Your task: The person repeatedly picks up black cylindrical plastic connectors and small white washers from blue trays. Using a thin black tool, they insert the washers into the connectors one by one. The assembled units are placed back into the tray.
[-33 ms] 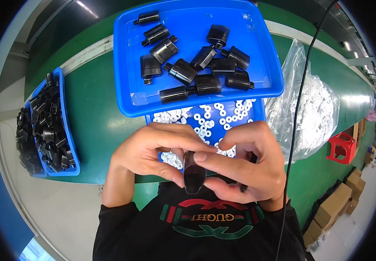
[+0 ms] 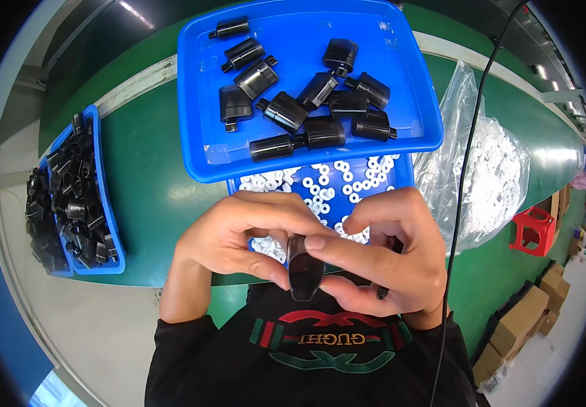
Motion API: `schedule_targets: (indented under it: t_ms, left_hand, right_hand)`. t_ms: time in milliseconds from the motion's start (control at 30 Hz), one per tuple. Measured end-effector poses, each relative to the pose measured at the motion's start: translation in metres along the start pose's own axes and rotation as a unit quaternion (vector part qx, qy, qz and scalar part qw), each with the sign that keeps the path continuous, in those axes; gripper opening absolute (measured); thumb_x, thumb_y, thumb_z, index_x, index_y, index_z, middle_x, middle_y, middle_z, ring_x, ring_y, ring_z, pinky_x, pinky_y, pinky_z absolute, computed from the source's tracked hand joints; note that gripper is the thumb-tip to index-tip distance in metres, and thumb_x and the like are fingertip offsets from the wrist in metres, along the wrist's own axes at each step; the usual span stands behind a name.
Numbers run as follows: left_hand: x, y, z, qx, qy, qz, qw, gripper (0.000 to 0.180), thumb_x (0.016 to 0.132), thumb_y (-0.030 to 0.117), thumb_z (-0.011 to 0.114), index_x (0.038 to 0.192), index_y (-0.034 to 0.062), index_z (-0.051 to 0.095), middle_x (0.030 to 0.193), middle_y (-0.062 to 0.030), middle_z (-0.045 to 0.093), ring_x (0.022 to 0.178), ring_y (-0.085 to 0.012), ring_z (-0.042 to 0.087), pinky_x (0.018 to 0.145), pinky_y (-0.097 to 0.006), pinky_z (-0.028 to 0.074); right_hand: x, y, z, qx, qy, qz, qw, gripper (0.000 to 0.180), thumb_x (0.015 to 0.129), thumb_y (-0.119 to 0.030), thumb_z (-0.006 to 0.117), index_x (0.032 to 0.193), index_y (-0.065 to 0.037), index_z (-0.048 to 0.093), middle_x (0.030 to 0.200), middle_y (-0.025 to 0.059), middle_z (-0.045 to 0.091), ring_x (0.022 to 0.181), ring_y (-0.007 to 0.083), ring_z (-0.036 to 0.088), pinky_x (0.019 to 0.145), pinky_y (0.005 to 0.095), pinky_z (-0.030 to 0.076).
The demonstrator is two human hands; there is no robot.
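Left hand (image 2: 239, 234) and right hand (image 2: 388, 261) both curl shut on one black plastic part (image 2: 304, 268), held close to the chest above the small tray of white rings (image 2: 320, 186); finished-looking parts lie in the big blue tray (image 2: 401, 102) beyond

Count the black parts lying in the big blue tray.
12 black parts in the blue tray: four down its left, four mid-tray, four right. None seems hidden. A held part sits between left hand and right hand.

Hands: left hand (image 2: 239, 234) and right hand (image 2: 388, 261) pinch a black part (image 2: 304, 269).
Behind: blue tray (image 2: 415, 102) of black parts.
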State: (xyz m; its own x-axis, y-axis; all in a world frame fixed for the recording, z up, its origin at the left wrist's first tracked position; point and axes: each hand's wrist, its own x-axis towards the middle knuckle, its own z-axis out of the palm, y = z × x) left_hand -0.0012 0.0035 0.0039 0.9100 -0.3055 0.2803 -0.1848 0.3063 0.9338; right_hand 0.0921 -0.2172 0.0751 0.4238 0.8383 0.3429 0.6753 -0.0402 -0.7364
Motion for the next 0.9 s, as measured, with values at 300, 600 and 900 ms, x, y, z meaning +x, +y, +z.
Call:
schedule_targets:
  t_ms: [300, 600, 900]
  left_hand:
    - [0.004, -0.011, 0.009, -0.032, 0.096, 0.025, 0.995, 0.053, 0.073, 0.002, 0.086, 0.118, 0.0007, 0.058, 0.120, -0.0155, 0.058, 0.104, -0.0204, 0.061, 0.084, -0.032, 0.052]
    - [0.006, -0.008, 0.022, -0.187, 0.133, -0.031, 0.973, 0.048, 0.091, 0.032, 0.063, 0.121, -0.0035, 0.050, 0.082, -0.0053, 0.051, 0.067, -0.0130, 0.050, 0.059, -0.029, 0.039]
    - [0.014, -0.001, 0.022, 0.205, 0.106, 0.005, 0.973, 0.030, 0.057, 0.001, 0.073, 0.087, 0.0042, 0.067, 0.082, -0.0059, 0.065, 0.071, -0.0185, 0.062, 0.060, -0.027, 0.047]
  right_hand:
    - [-0.001, 0.004, -0.004, 0.062, 0.081, 0.026, 0.994, 0.030, 0.091, -0.024, 0.060, 0.102, 0.001, 0.072, 0.086, 0.0113, 0.059, 0.069, 0.0148, 0.054, 0.056, 0.0271, 0.040]
    - [0.011, 0.000, -0.007, 0.275, 0.158, -0.068, 0.946, 0.016, 0.096, -0.006, 0.041, 0.102, 0.000, 0.054, 0.074, 0.0155, 0.065, 0.054, 0.0175, 0.058, 0.047, 0.0260, 0.044]
    - [0.020, -0.015, -0.005, 0.507, 0.173, -0.134, 0.834, 0.009, 0.093, -0.003, 0.062, 0.090, -0.006, 0.053, 0.072, 0.0103, 0.062, 0.044, 0.0126, 0.052, 0.035, 0.0223, 0.035]
